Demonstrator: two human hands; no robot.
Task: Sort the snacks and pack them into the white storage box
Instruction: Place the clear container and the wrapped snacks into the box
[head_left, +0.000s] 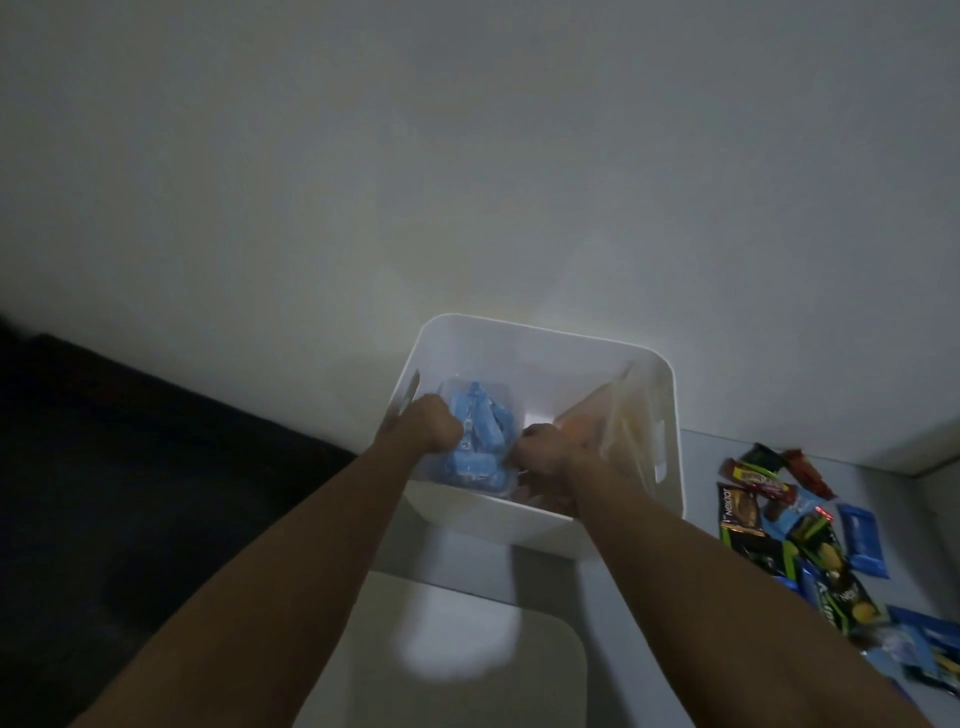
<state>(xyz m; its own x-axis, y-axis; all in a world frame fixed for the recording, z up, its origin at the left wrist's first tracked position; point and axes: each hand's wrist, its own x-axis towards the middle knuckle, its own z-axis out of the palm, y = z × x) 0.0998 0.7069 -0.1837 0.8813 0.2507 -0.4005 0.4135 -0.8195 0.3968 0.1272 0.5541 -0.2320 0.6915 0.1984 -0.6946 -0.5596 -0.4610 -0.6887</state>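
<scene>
The white storage box (540, 525) stands on the pale table against the wall. Both my hands reach down into it. Inside on the left lies a clear bag of blue snack packets (480, 441). My left hand (428, 421) grips that bag at its left side, fingers curled. My right hand (543, 452) is curled just right of the blue packets, seemingly pinching the same bag; its fingers are hidden. A clear bag of orange-toned snacks (608, 415) leans against the box's right inner wall.
A loose pile of mixed snack packets (810, 530), black, red, green and blue, lies on the table right of the box. A white lid (447, 675) lies flat in front of the box. The dark floor (130, 493) drops away to the left.
</scene>
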